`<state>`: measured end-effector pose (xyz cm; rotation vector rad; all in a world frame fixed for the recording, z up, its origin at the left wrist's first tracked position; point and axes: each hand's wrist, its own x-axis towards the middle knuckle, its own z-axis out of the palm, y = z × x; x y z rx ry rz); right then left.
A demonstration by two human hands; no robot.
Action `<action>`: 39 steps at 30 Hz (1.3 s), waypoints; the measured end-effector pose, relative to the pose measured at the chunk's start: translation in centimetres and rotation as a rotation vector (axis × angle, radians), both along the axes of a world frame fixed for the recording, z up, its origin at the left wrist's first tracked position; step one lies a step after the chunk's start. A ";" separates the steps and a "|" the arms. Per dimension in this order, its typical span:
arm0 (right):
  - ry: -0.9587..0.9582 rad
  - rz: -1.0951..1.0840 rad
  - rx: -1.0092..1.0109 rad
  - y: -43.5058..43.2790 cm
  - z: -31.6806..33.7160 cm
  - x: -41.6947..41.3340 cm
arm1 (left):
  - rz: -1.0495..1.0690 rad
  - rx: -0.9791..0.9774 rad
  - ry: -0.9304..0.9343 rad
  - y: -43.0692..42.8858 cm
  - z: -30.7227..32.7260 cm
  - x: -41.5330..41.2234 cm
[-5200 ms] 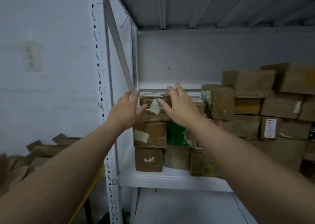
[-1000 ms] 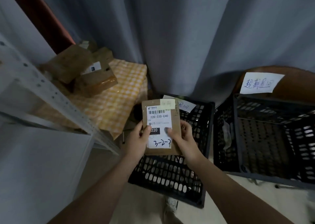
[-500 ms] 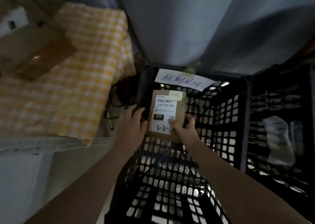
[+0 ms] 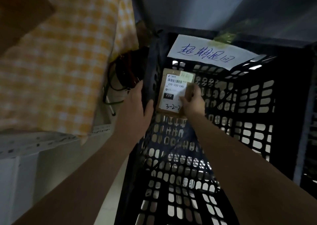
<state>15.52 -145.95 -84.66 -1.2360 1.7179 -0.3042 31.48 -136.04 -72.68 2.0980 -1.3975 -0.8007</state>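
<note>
A small brown parcel (image 4: 175,87) with a white shipping label marked "220" and "3-2-7" is low inside a black perforated plastic crate (image 4: 248,104). My right hand (image 4: 193,103) holds the parcel by its right edge, thumb on the label. My left hand (image 4: 139,103) grips the crate's left wall, with the thumb inside the crate and the fingers outside. A white paper note (image 4: 209,55) with blue handwriting is fixed to the crate's far rim.
A yellow checked cloth (image 4: 65,67) covers a surface to the left, above a white metal shelf beam (image 4: 42,140). Dark cables (image 4: 118,80) lie between the cloth and the crate. A grey curtain (image 4: 205,7) hangs behind. A second black crate's edge (image 4: 310,139) shows at the right.
I took the parcel from the shelf and carried it to the crate. In the last half second my left hand let go of it and took the crate's wall; the parcel went lower.
</note>
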 end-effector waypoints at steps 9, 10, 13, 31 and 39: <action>0.401 0.410 -0.064 -1.0 1.4 0.5 | -0.015 0.011 -0.191 -0.2 0.2 -0.2; 0.449 0.473 -0.040 -1.0 1.9 0.3 | -0.026 0.020 -0.212 -0.2 0.2 -0.2; 0.519 0.612 -0.059 -0.4 4.2 -0.4 | -0.053 0.068 -0.277 0.2 0.3 -0.2; 0.540 0.988 -0.479 11.2 32.6 -6.2 | -0.111 0.168 -0.665 11.4 22.3 -4.2; 0.492 1.188 -0.772 15.9 43.2 -10.0 | 0.130 0.161 -0.855 21.1 32.9 -11.2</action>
